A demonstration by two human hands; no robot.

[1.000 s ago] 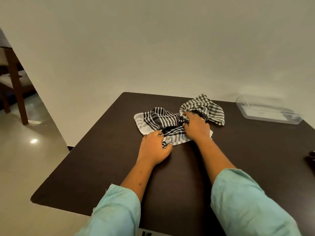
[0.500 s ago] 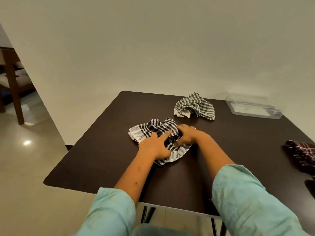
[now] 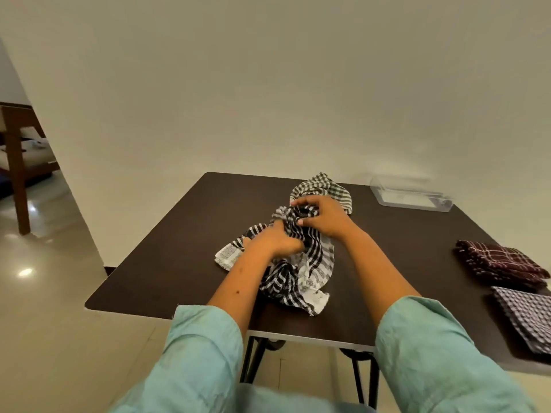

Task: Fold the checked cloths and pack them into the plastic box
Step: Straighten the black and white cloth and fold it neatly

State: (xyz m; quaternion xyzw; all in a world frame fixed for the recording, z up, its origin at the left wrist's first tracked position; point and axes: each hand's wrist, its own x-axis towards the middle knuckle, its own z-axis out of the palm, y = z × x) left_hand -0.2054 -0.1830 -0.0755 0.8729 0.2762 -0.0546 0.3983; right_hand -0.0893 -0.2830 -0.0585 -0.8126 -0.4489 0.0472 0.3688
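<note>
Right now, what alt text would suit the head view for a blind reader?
A person's left hand and right hand grip a crumpled black-and-white checked cloth on a dark table. Beyond lie a grey-green checked cloth and a clear plastic box; a maroon checked cloth and a paler checked cloth lie at the right.

The table top (image 3: 167,263) is dark, smooth and dully sheened. The checked cloth (image 3: 310,257) on it is thin, soft woven fabric; the box (image 3: 411,199) at the far right corner is clear plastic.
</note>
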